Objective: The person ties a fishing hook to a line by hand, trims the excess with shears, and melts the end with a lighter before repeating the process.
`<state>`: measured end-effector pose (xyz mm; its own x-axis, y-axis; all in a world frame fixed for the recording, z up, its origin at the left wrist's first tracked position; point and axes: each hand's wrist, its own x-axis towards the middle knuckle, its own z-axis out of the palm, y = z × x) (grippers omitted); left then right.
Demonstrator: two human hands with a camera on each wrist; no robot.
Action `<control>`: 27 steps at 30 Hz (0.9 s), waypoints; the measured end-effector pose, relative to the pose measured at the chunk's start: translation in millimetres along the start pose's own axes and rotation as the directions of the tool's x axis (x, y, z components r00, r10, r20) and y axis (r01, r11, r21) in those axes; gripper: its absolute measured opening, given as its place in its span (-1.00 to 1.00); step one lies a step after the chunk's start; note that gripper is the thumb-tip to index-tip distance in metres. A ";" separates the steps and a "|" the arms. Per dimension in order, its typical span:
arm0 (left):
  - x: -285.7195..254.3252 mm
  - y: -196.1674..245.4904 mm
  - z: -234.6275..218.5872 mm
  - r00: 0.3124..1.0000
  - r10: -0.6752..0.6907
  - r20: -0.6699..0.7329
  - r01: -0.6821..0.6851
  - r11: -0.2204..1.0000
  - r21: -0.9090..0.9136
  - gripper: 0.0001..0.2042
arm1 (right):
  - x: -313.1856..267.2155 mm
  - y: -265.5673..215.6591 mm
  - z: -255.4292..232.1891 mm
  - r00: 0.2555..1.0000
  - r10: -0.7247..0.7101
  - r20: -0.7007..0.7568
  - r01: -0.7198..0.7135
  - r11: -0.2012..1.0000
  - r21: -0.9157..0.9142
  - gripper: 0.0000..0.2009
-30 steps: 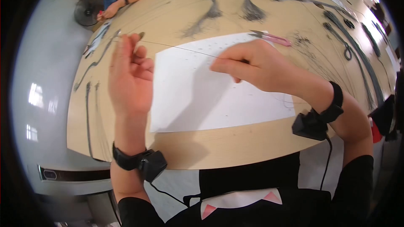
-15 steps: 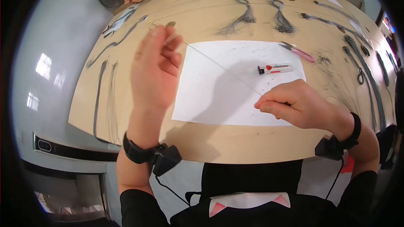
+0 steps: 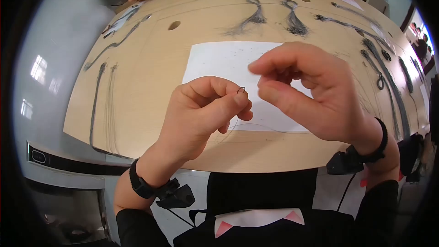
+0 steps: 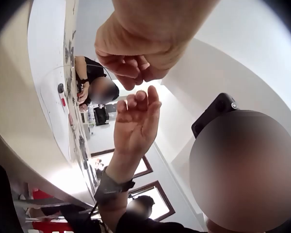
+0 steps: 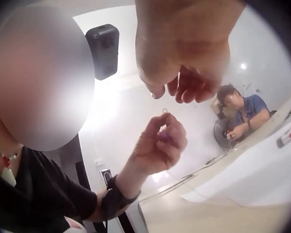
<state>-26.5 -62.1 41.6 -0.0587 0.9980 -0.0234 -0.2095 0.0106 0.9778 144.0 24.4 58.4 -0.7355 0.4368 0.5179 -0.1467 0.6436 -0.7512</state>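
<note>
My left hand (image 3: 199, 112) pinches a thin dark strand between thumb and forefinger, low over the near edge of a white paper sheet (image 3: 215, 55). A small loop (image 3: 242, 88) of the strand stands up from the fingertips, and its thin tail hangs in a slack curve below. In the right wrist view the same loop (image 5: 165, 111) shows above the left fingertips. Just to the right is my right hand (image 3: 315, 91), its fingers bent and thumb held apart from the forefinger. Nothing shows between them.
Dark strand bundles lie around the table: two looped tassels (image 3: 295, 25) behind the paper, long hanks (image 3: 386, 82) at right, more (image 3: 97, 105) at left. A white tube with red marks (image 4: 61, 94) lies on the paper. Two people sit across the table.
Earlier the strand was stretched taut between both hands. Now my left hand has come down and right, the strand hangs slack with a loop, and my right hand has let go.
</note>
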 end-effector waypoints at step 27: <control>13.4 -21.3 13.5 0.981 0.192 -0.010 -0.186 0.962 0.200 -0.89 | -4.1 31.9 1.8 0.991 0.113 -0.075 -0.114 0.993 -0.005 -0.94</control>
<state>-9.7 -48.2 23.3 -0.1072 0.9808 0.1627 0.0046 -0.1631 0.9866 141.1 42.0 31.6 -0.6955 0.5528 0.4590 -0.0585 0.5931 -0.8030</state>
